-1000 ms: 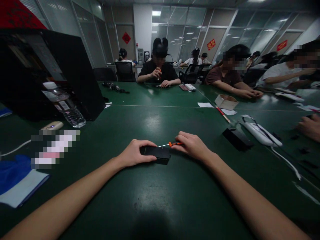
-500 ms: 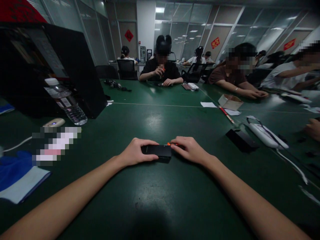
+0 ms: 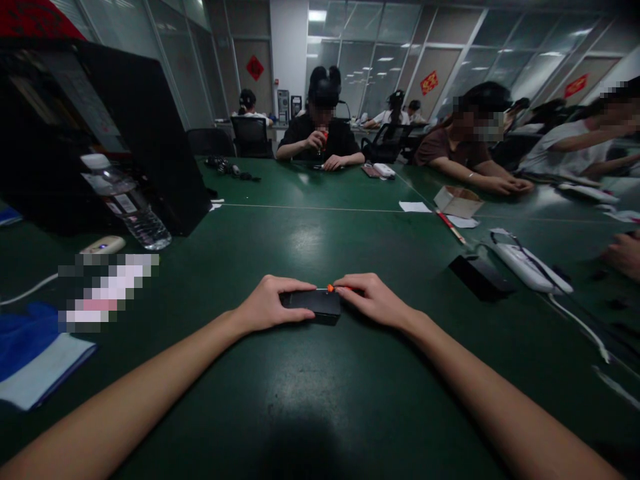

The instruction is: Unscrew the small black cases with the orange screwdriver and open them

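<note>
A black rectangular box (image 3: 320, 304) lies on the green table, gripped at its left end by my left hand (image 3: 267, 303), thumb on the near side and fingers on the far side. Closed around an orange-handled screwdriver (image 3: 331, 289) is my right hand (image 3: 373, 298), at the box's right end. The thin shaft of the screwdriver points left along the far edge of the box. Most of its handle is hidden in my fingers, and I cannot tell whether its tip touches the box.
At left stand a black computer case (image 3: 150, 133) and a water bottle (image 3: 131, 203), with a blue glove (image 3: 30, 340) nearer me. Rightward lie another black box (image 3: 481, 277), a white power strip (image 3: 530, 263) and an open carton (image 3: 457, 202). Several people sit around the table.
My right hand has shifted slightly left with the screwdriver, and more of its orange collar and shaft shows over the box's far edge. My left hand keeps its hold.
</note>
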Motion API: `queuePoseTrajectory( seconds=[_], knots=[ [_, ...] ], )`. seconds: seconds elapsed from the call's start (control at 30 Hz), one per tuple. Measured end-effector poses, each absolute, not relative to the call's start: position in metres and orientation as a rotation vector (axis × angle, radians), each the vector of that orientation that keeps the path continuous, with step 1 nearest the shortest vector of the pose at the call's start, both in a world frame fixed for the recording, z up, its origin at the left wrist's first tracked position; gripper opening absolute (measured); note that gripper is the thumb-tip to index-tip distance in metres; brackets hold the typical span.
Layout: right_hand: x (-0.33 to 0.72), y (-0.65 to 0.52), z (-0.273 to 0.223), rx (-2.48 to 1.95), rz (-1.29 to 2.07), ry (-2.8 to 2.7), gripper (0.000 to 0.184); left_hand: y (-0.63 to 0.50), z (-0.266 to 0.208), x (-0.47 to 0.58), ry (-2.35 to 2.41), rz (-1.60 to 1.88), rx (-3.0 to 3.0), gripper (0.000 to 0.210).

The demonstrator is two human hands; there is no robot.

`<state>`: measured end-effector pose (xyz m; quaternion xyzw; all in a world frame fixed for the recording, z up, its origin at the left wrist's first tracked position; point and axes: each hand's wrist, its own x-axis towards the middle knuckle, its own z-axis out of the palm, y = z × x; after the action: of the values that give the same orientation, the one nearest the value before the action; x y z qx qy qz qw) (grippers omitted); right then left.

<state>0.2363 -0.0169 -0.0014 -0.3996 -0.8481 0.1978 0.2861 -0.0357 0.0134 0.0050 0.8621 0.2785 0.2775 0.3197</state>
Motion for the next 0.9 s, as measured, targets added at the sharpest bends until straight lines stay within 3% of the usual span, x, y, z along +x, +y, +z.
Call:
queuePoseTrajectory(
  seconds=[0.67,0.77,0.9],
  knots=[
    [0.278,-0.001,-0.008,-1.543,0.087,-2.363,0.027,0.011,0.005,-0.035,0.749,0.728,2.301,0.047],
    [0.267,-0.008,-0.004,-1.389,0.038,-2.298,0.028,0.011,0.005,-0.035,0.746,0.731,2.298,0.046],
    [0.243,-0.024,0.000,-1.014,0.058,-2.313,0.047,0.010,0.007,-0.035,0.750,0.725,2.307,0.045]
  ],
)
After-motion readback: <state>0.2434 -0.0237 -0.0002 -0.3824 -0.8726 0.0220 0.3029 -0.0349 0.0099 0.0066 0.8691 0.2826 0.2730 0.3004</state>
